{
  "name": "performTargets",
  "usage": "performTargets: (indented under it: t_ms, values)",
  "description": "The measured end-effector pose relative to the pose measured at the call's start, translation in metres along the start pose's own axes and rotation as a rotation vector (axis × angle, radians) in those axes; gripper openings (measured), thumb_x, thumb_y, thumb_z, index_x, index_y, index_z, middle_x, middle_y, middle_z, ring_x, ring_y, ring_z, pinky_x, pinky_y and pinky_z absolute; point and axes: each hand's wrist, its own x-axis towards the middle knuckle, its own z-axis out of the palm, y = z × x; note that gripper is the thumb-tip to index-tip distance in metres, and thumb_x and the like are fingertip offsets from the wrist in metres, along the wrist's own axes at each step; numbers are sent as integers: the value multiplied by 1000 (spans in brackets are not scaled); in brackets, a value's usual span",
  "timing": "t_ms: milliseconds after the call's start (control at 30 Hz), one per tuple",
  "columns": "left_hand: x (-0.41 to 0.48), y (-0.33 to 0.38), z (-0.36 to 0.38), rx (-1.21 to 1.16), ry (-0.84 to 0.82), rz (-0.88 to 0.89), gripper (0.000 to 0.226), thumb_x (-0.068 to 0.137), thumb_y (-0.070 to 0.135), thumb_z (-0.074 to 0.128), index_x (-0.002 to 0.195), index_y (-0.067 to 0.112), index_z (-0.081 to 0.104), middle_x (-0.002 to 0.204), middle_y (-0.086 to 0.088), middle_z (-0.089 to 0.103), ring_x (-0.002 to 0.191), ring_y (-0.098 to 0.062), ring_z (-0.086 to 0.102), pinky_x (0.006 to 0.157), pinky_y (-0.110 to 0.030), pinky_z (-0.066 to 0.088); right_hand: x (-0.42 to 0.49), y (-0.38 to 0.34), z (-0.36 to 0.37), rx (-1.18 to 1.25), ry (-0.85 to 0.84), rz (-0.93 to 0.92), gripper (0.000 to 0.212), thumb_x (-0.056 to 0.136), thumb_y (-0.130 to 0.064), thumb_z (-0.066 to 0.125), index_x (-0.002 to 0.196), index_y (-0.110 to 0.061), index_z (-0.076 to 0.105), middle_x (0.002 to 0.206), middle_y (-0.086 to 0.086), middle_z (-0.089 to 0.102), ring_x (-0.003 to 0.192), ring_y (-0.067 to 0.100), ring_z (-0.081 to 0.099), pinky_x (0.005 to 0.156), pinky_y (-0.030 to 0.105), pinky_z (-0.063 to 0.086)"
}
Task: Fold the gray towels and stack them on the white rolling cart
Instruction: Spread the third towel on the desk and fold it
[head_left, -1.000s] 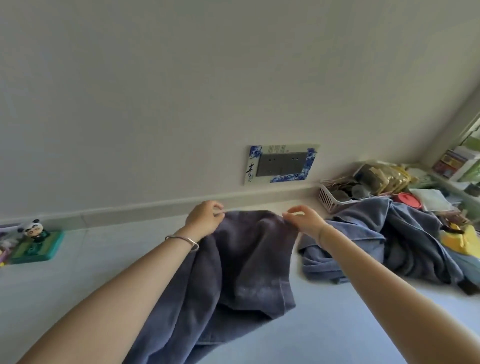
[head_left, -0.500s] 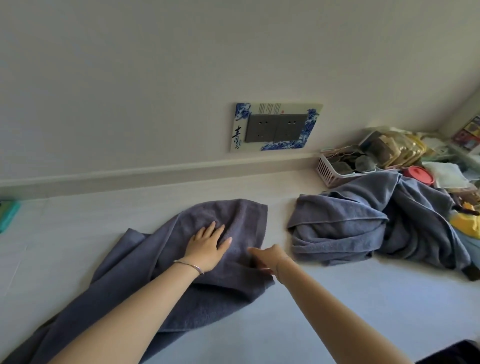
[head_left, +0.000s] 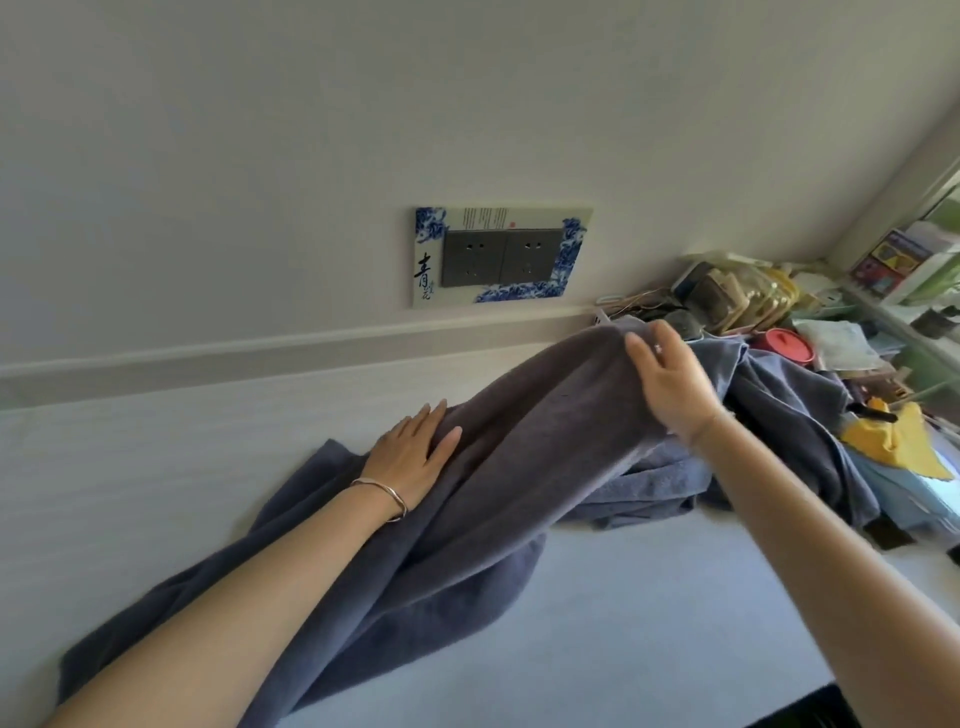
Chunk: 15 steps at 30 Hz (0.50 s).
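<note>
A gray towel (head_left: 519, 467) lies stretched across the white tabletop (head_left: 649, 613), running from the lower left up toward the right. My left hand (head_left: 413, 454) rests flat on the towel's left part, fingers straight. My right hand (head_left: 670, 382) grips the towel's far right end and holds it lifted above the table. Behind that raised end, a second gray towel (head_left: 779, 410) sits in a crumpled heap. The white rolling cart is not in view.
A wall with a blue-and-white framed socket plate (head_left: 501, 257) runs along the table's back. At the right sit a white basket, packets (head_left: 737, 296), a red lid (head_left: 787, 345), a yellow cloth (head_left: 883, 436) and shelves with books (head_left: 893, 260).
My right hand has taken hold of the towel's right end and lifted it up and to the right. My left hand has stayed flat on the towel. The camera has shifted slightly.
</note>
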Motion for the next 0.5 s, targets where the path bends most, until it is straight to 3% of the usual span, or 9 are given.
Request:
performTargets:
  t_ms: [167, 267, 367, 500]
  values:
    - [-3, 11, 8, 78, -98, -26, 66, 96, 54, 27, 151, 22, 7, 159, -2, 6, 145, -20, 10, 118, -37, 13, 24, 63, -44, -662, -91, 321, 33, 95, -23, 49, 120, -1, 44, 124, 23, 53, 112, 39, 52, 89, 41, 40]
    - [-10, -2, 6, 92, -88, -20, 71, 93, 56, 35, 150, 20, 11, 158, -2, 10, 145, -19, 12, 117, -35, 14, 16, 74, -21, -808, -102, 267, 49, 90, -26, 56, 130, -5, 37, 145, 17, 31, 128, 38, 38, 101, 47, 36]
    - [-22, -19, -5, 160, -103, -43, 78, 90, 57, 45, 149, 19, 13, 158, 0, 11, 144, -19, 15, 115, -30, 17, 1, 59, 28, -695, -88, -47, 46, 87, -26, 61, 127, -9, 47, 146, 12, 35, 131, 34, 35, 108, 44, 31]
    - [-49, -52, -22, 112, -174, -165, 107, 64, 77, 51, 149, 22, 16, 154, 0, 21, 139, -22, 24, 110, -31, 24, -33, 26, 112, -302, -433, -219, 37, 87, -29, 63, 121, -17, 55, 142, 4, 44, 132, 22, 39, 110, 38, 32]
